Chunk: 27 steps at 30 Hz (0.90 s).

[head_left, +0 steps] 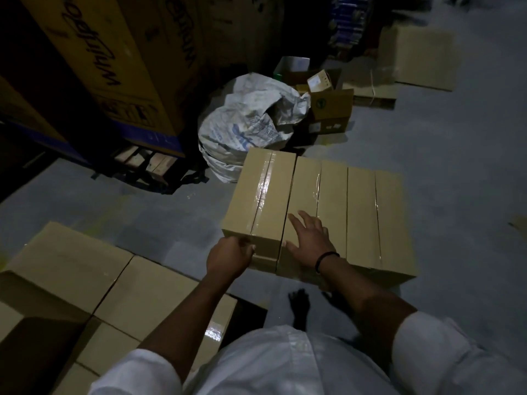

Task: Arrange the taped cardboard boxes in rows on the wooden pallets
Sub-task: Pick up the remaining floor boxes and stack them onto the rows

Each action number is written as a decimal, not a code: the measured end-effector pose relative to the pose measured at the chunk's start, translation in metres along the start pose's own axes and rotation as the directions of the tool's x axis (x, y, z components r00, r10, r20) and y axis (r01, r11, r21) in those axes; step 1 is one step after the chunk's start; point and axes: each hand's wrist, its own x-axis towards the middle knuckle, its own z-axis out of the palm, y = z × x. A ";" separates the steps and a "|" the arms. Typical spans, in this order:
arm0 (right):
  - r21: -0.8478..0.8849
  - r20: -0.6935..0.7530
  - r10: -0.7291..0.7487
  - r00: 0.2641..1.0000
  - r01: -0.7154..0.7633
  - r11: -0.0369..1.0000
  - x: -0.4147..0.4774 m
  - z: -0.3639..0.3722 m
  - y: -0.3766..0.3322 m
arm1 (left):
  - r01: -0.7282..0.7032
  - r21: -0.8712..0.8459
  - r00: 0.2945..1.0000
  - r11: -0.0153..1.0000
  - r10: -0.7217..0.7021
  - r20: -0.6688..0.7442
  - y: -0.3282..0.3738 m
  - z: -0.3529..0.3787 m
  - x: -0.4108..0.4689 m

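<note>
A row of three taped cardboard boxes stands in the middle of the head view. The left box [262, 195] sits a little higher than the middle box [325, 192] and the right box [376, 212]. My left hand [229, 256] grips the near bottom corner of the left box, fingers curled under its edge. My right hand [309, 238] lies flat with spread fingers on top of the middle box, next to the seam with the left box. More taped boxes [85, 269] lie packed together at the lower left. What the row stands on is hidden.
A crumpled white sack [248, 124] lies just behind the row. Small open cartons [328, 106] and flattened cardboard [416, 58] lie at the back right. A large printed carton [114, 67] rests on a wooden pallet [145, 163] at the left. Grey floor [456, 166] spreads to the right.
</note>
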 end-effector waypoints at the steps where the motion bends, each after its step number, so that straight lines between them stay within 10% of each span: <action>1: -0.005 0.000 -0.001 1.000 0.001 1.000 0.009 0.001 -0.006 | -0.008 -0.008 1.000 1.000 0.008 -0.003 -0.005 -0.005 0.007; 27: -0.038 0.190 0.164 0.968 -0.160 0.986 0.196 0.066 -0.006 | -0.063 0.074 0.988 0.995 0.052 0.144 -0.072 0.026 0.189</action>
